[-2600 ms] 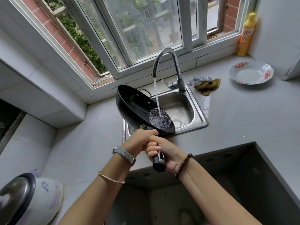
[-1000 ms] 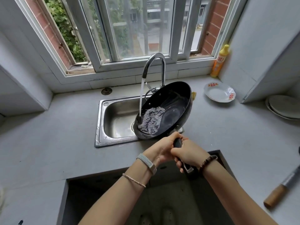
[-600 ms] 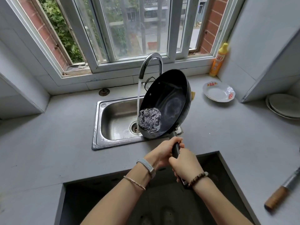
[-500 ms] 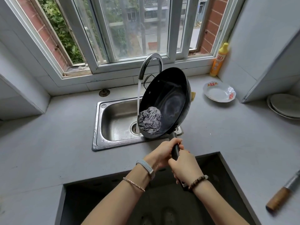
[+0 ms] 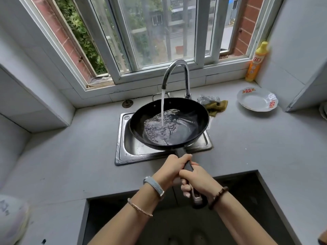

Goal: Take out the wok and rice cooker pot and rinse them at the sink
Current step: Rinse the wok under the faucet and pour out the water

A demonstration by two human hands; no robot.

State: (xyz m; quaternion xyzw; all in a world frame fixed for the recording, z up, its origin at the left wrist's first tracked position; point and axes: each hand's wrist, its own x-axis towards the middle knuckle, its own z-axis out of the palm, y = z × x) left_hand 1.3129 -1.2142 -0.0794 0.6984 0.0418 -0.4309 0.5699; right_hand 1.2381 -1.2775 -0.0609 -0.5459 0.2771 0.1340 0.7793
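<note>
Wok point(image 5: 169, 124) is held about level right over the sink point(image 5: 123, 152), water from the tap point(image 5: 175, 71) landing mid-pan. Both hands are wrapped round the handle point(image 5: 187, 165), left hand point(image 5: 169, 171) nearer the sink, right hand point(image 5: 198, 181) behind it. I'd swirl that pooled water gently, then tip it into the sink, not onto the counter point(image 5: 247, 147).

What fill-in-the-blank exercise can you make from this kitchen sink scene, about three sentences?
1. The left hand and right hand both grip the black wok by its ____.
2. Water from the faucet pours into the wok, which is held over the steel ____.
3. A white plate with red patterns lies on the countertop to the ____ of that basin.

Missing words: handle; sink; right.
</note>
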